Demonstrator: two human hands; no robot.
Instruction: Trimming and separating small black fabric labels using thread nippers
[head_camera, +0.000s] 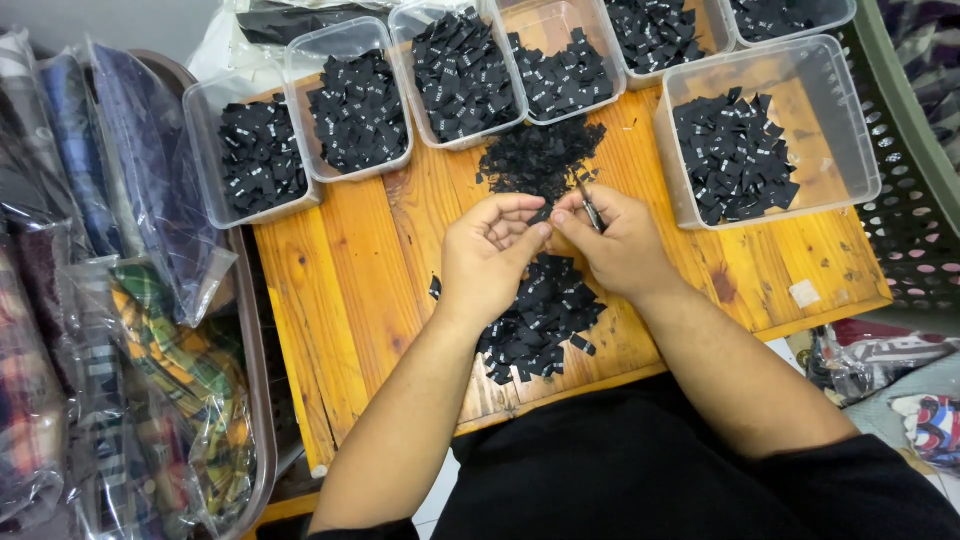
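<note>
At the near edge of the wooden tabletop (340, 290) lies a heap of small black tags (540, 315), partly under the wrists. Just above it the left hand (490, 255) and right hand (620, 245) meet at mid-table. The left fingers pinch one black tag (541, 214) between thumb and forefinger; the right hand closes on slim metal snips (590, 208), which seem to point away toward the far edge, long axis near upright in view. Beyond the hands sits a darker pile of scraps (540, 155). Along the far edge stands a row of clear plastic tubs (350, 100), each holding square black tags; a larger tub (765, 130) fills the right far corner. Left of the table, bagged fabrics (110, 330) in plaid and navy stack in a tray. A grey perforated crate (910, 180) stands at the right
</note>
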